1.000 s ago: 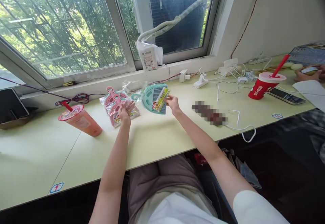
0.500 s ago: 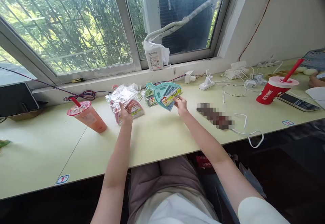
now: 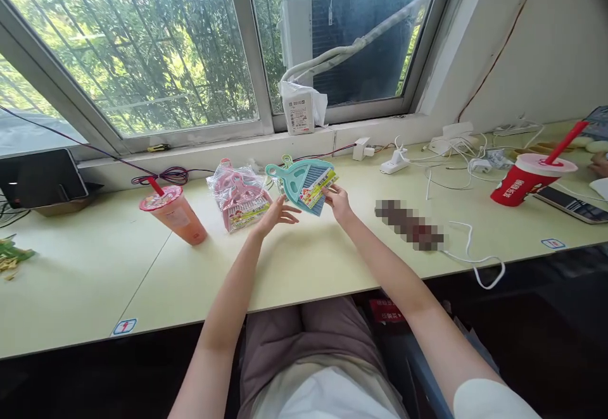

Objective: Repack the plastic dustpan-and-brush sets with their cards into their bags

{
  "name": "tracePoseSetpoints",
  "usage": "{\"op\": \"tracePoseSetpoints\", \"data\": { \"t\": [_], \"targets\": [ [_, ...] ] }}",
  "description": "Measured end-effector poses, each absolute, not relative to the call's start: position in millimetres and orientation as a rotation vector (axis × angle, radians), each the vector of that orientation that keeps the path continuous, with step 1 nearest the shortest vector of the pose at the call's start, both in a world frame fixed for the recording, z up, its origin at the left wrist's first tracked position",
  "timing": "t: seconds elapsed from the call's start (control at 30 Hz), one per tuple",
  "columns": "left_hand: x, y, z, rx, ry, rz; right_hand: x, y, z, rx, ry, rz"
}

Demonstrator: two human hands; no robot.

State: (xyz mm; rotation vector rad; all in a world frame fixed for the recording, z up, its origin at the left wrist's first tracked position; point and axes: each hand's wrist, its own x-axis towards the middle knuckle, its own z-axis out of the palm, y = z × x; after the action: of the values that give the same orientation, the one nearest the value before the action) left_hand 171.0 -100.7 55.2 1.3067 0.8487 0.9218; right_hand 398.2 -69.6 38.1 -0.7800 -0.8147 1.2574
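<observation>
While a cup (image 3: 183, 218) stands on the desk (image 3: 90, 248) under the window (image 3: 142, 45), left of the left hand (image 3: 277, 215), that hand, fingers loosely spread, is beside the teal dustpan (image 3: 297, 177) pinched in the right hand (image 3: 339, 205); desktop separates both from the near edge (image 3: 304, 299).

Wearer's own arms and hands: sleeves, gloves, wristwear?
The left hand and right hand are ungloved, both forearms bare, with no watch or bracelet visible. A white short sleeve shows on the right arm; none shows on the left.
</observation>
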Motion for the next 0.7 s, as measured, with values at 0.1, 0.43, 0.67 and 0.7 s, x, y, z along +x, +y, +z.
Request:
{"op": "tracePoseSetpoints", "data": {
  "t": [0.1,0.43,0.67,0.7],
  "targets": [
    [186,-101,49,1.329,0.963,1.143,389,-72,39,-0.775,-0.942,1.266],
    [182,-102,51,1.417,1.108,1.592,452,-43,22,-1.666,-0.873,0.463],
    [190,-110,55,1.52,1.182,1.553,447,-65,46,-1.549,-1.258,-0.134],
    [193,-112,55,1.546,1.188,1.538,435,-71,49,-1.438,-1.404,-0.102]
  ]
}}
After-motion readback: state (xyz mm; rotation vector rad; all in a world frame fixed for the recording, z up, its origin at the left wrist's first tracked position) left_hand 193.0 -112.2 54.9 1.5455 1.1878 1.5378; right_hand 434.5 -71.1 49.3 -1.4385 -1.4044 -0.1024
